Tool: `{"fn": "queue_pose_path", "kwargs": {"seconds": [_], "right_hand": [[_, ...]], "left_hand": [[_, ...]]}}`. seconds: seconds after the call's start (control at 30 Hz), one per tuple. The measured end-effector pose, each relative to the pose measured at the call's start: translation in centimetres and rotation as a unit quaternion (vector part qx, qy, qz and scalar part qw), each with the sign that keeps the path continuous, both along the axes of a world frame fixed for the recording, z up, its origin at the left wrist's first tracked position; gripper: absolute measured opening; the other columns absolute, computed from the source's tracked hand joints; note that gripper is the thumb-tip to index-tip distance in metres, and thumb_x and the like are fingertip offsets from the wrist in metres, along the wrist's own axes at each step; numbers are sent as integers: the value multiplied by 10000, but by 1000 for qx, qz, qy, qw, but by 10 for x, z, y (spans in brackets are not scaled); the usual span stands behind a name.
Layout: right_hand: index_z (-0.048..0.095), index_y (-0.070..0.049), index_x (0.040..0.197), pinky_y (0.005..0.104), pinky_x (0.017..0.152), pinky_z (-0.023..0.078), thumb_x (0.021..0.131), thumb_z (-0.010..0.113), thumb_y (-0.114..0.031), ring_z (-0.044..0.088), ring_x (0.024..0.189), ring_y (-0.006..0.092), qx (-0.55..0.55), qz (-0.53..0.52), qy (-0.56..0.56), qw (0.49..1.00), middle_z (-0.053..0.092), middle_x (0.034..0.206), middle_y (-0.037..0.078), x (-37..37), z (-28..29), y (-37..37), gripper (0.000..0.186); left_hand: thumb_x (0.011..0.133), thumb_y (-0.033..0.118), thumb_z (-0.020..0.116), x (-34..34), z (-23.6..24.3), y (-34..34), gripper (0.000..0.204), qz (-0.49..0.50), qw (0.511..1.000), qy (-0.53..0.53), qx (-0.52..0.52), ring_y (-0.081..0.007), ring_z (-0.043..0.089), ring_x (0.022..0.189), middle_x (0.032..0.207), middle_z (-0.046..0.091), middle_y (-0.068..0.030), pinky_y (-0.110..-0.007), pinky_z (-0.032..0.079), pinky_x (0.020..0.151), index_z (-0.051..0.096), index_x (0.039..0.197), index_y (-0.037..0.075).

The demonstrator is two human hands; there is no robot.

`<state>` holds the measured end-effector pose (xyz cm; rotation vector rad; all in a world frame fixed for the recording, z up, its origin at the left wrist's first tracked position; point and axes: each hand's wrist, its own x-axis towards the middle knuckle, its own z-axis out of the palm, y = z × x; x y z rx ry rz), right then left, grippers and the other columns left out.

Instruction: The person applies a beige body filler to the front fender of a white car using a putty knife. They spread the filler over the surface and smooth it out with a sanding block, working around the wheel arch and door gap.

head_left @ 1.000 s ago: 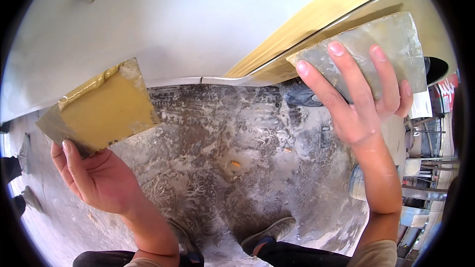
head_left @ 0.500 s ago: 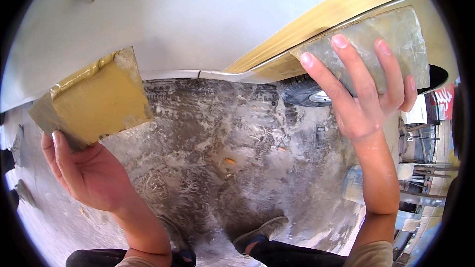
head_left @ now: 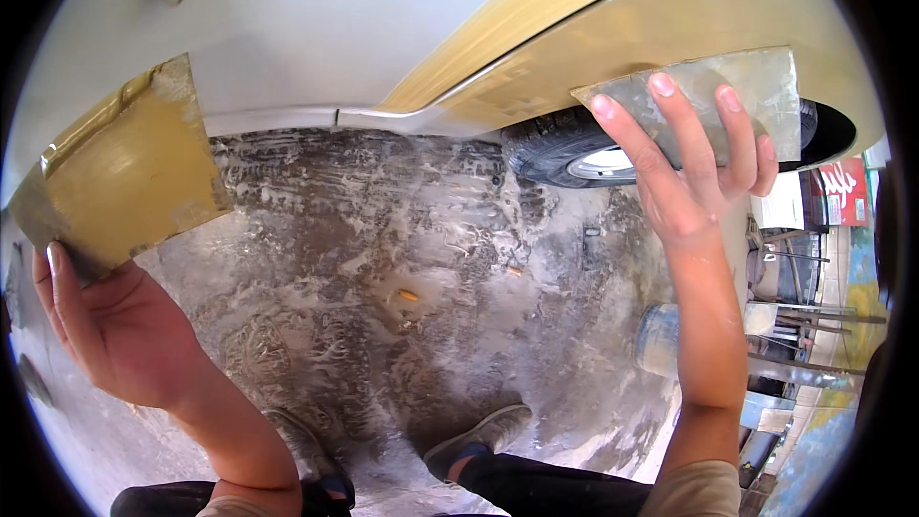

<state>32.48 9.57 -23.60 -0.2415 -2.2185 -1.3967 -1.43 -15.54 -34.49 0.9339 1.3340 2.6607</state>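
Observation:
On the left, my left hand (head_left: 129, 335) pinches the lower corner of a flat rectangular plate (head_left: 144, 168) coated with yellow body filler. A thick ridge of filler lies along the plate's upper edge. My right hand (head_left: 694, 177) grips a thin grey filler spreader (head_left: 780, 101), its fingers spread across the face and the thumb hidden behind. The spreader's upper edge is by the filler-covered car panel (head_left: 737, 10), above the wheel; whether it touches cannot be told. A yellow filler band (head_left: 517, 24) runs over the pale car body (head_left: 316, 29).
A tyre (head_left: 550, 148) sits in the wheel arch behind the spreader. My shoes (head_left: 483, 436) stand on the stained concrete floor (head_left: 325, 325), where a small orange scrap (head_left: 409, 295) lies. At right are a bluish bucket (head_left: 659, 337), a red sign (head_left: 844, 187) and metal stands.
The view has shifted rightward along the car, showing more of the wheel and filler-covered panel. My right hand and spreader sit lower against the panel; my left hand still holds the plate.

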Motion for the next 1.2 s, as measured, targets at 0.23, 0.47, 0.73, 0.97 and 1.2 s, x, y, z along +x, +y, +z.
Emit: {"fn": "queue_pose_path", "kwargs": {"seconds": [0.23, 0.47, 0.73, 0.97, 1.2], "right_hand": [[753, -420, 1035, 356, 1093, 211, 876, 671, -202, 483, 1232, 201, -12, -85, 32, 996, 634, 1220, -93, 38, -9, 4, 282], [752, -423, 1017, 364, 1081, 215, 862, 694, -263, 495, 1210, 206, -9, -30, 66, 997, 640, 1216, -86, 29, 1, -19, 230], [749, -442, 1019, 336, 1074, 217, 896, 603, -226, 535, 1155, 187, -9, 62, 77, 995, 656, 1189, -104, -23, 11, -15, 288], [759, -419, 1042, 334, 1098, 193, 890, 579, -183, 560, 1110, 174, -27, 69, 81, 994, 679, 1140, -98, -36, 11, -8, 333], [762, -416, 1040, 340, 1070, 221, 874, 589, -179, 547, 1115, 194, -35, 40, 84, 995, 673, 1149, -89, -13, -2, -3, 337]], "left_hand": [[1008, 49, 435, 0, 5, -1, 308, -24, 996, -77, 36, -178, 559, 1159, 1318, 520, -109, -308, 475, 954, 554, 1233, -123], [1000, 44, 466, 0, 8, -4, 267, -51, 989, -126, 60, -172, 562, 1140, 1275, 534, -105, -308, 474, 938, 563, 1188, -118], [1001, 41, 465, 24, 24, 9, 269, -41, 993, -98, 59, -186, 566, 1144, 1274, 521, -106, -313, 480, 948, 554, 1192, -126], [1003, 31, 456, 24, 22, 7, 268, -55, 993, -87, 58, -179, 580, 1131, 1273, 524, -110, -296, 494, 930, 553, 1194, -131], [1000, 37, 468, 24, 21, 8, 263, -40, 996, -63, 41, -195, 580, 1136, 1271, 531, -102, -347, 485, 950, 565, 1194, -110]]}}
